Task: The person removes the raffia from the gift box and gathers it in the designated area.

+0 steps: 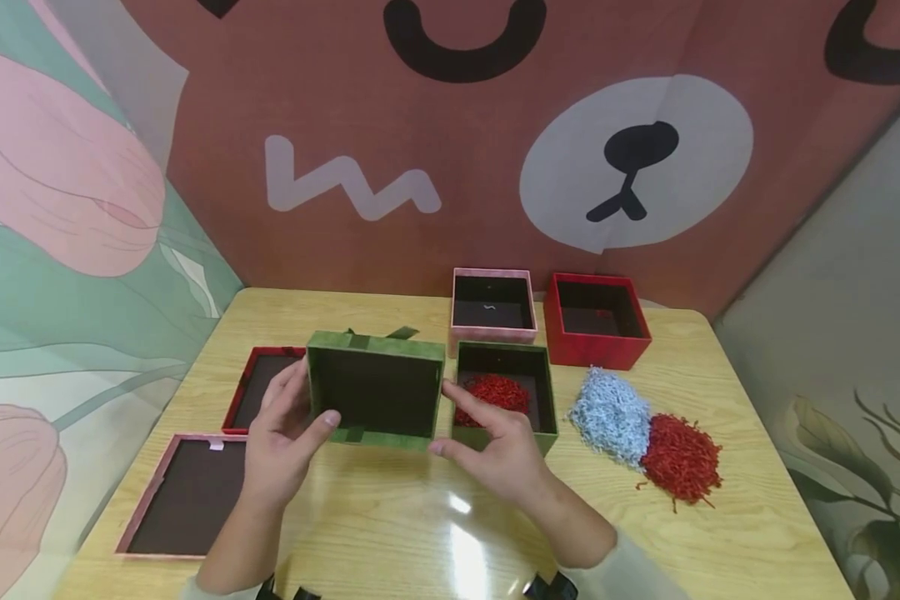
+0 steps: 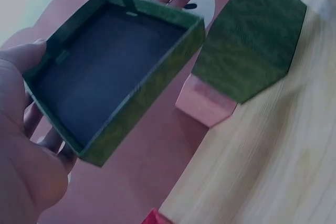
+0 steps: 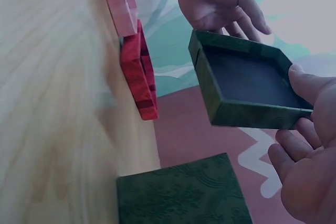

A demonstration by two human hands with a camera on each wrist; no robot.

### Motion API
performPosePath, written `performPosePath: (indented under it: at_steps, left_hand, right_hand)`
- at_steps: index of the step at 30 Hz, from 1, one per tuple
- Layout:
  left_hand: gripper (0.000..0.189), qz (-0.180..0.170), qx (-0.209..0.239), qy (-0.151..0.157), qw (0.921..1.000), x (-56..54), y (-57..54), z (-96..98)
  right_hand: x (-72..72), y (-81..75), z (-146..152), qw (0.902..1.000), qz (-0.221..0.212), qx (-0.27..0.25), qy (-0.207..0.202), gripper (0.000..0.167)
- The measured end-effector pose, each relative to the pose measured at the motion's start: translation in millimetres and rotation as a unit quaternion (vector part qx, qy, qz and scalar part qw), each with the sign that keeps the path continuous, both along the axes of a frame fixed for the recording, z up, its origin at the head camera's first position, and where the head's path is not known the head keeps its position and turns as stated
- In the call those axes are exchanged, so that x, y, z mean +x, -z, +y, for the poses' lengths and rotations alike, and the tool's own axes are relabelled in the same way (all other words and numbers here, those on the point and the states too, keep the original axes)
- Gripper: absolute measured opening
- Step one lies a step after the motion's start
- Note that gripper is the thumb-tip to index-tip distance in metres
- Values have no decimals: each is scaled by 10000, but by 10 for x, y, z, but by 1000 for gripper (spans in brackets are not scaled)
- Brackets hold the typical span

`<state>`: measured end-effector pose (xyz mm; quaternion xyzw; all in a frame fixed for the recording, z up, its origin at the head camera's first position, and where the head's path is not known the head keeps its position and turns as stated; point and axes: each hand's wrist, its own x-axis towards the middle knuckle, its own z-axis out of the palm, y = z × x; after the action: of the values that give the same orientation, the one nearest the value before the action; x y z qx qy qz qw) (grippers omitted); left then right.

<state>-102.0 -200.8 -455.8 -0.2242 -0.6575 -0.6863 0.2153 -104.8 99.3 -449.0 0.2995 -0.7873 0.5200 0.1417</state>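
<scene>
Both hands hold a green box lid (image 1: 378,392) above the table, its dark inside facing me and a green ribbon on its top edge. My left hand (image 1: 279,442) grips the left side, thumb over the rim and fingers behind. My right hand (image 1: 506,450) pinches the opposite side between thumb and fingers, as the right wrist view (image 3: 310,156) also shows. Just right of the lid stands a green box (image 1: 504,357) with red paper shreds (image 1: 498,392) inside; my right hand partly covers it in the head view.
A pink box (image 1: 495,333) and a red box (image 1: 600,352) stand at the back. Piles of blue paper shreds (image 1: 611,415) and red paper shreds (image 1: 682,458) lie on the right of the table (image 1: 390,533). A red lid (image 1: 258,383) and a pink lid (image 1: 187,500) lie at left.
</scene>
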Motion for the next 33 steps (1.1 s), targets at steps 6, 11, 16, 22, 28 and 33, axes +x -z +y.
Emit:
performPosePath:
  at_steps: [6,11,16,22,28,33]
  left_hand:
    - [66,-1072,-394,-255,9931,110,-9,-184]
    - [60,-1515,-628,-237,9862,166,9,-277]
    - [67,-1914,-827,63,9780,222,38,-365]
    - [75,-2178,-988,530,9695,298,97,-440]
    - [90,-2372,-1365,640,9597,364,150,-497]
    - [105,-2433,-1700,640,9528,419,211,-512]
  right_hand:
    - [42,60,-76,9991,-352,139,-191,86]
    - [60,98,-103,9965,-686,200,-444,94]
    - [84,136,-110,9916,-1004,587,-572,102]
    - [126,163,-119,9818,-1445,1075,-605,117]
    - [159,215,-126,9737,-1695,1372,-667,124]
    - [179,267,-126,9724,-1669,1448,-747,120]
